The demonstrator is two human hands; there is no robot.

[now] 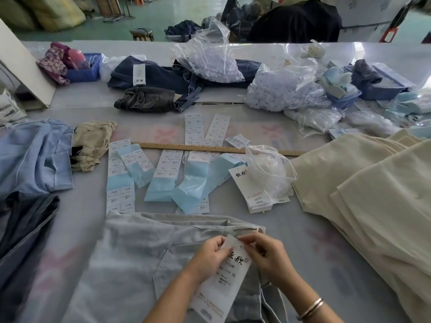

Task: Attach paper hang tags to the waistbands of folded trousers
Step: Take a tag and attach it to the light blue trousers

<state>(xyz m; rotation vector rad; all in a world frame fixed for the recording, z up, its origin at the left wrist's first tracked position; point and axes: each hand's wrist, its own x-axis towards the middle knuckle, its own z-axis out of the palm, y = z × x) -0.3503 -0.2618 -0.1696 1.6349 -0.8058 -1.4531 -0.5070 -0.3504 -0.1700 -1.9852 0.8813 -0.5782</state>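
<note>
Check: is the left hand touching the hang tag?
Touching. The head view shows the left hand pinching the hang tag's upper left edge, fingers overlapping the paper.

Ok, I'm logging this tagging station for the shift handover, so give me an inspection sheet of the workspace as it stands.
Surface: grey table, largely covered.
Job's things: white hang tag over pale grey folded trousers; spare tag stack; cream trousers stack at right.
Clutter: sticker sheets, wooden ruler, clear bags, dark jeans, blue basket, light blue garment.
Grip: left hand and right hand both pinch the tag's top.
Cables: nothing seen.
Surroundings: green floor, stool, garment piles beyond the table.
</note>
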